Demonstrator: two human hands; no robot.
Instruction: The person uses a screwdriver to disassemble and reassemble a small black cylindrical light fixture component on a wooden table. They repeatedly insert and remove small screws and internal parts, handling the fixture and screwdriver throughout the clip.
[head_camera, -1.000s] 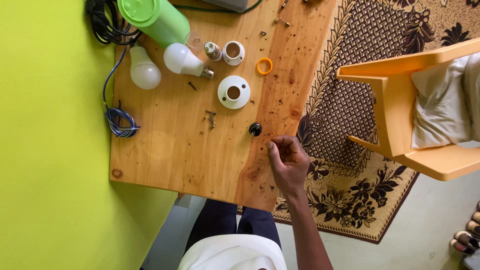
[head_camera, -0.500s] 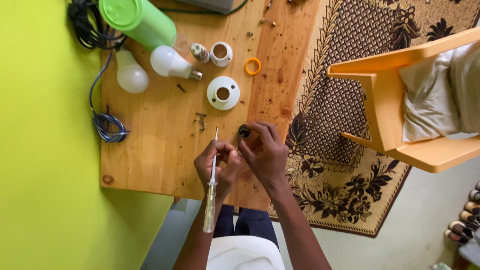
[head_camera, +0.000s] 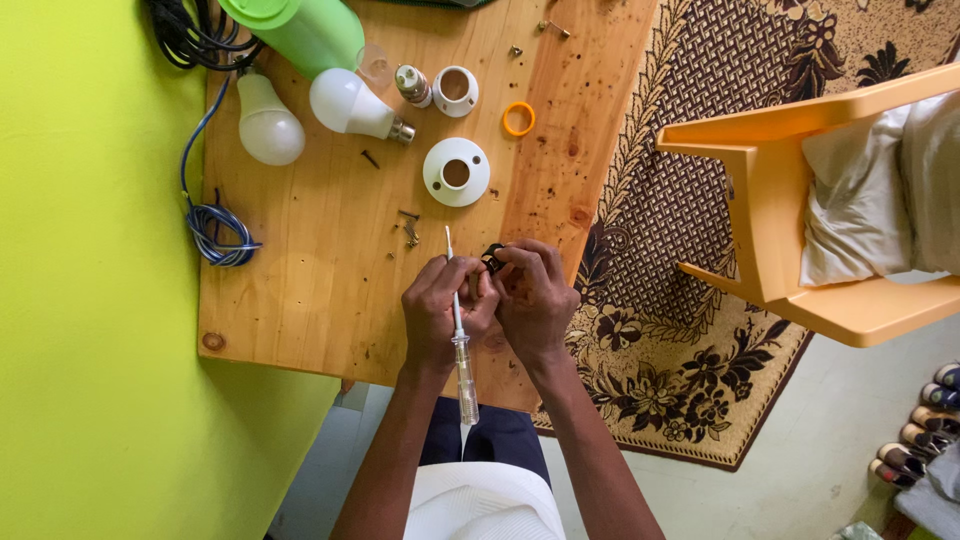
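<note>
Both hands are bunched together right at the near edge of the wooden table (head_camera: 300, 300), over toward its 5 o'clock corner. The left hand (head_camera: 440, 310) is closed around a clear-handled screwdriver (head_camera: 462, 345), its thin metal shaft poking up toward 12 and the see-through plastic handle hanging down past the wrist, so it looks parked in the palm rather than in use, leaving the fingertips free. The right hand (head_camera: 535, 300) is pressed up against the left, and the fingertips of both pinch a small black part (head_camera: 492, 258) between them; it's glossy and chunky, too small to tell more. Holding it up close and steadied by both hands makes sense for something that tiny. Up at 12 o'clock from the hands sits a round white ceiling-rose-type base (head_camera: 456, 171) with a hole in the middle, smooth plastic. Further at 11 there are two frosted white bulbs (head_camera: 300, 115) lying on their sides, a small white holder cup (head_camera: 455, 90), and a lime green bottle (head_camera: 300, 30). An orange ring (head_camera: 518, 119) lies at about 1 o'clock. Loose dark screws (head_camera: 408, 230) are scattered just beside the hands, within easy reach. A coil of blue wire (head_camera: 215, 230) sits at 9 o'clock. An orange plastic chair (head_camera: 780, 200) stands on the patterned rug (head_camera: 660, 330) off at 3.
</note>
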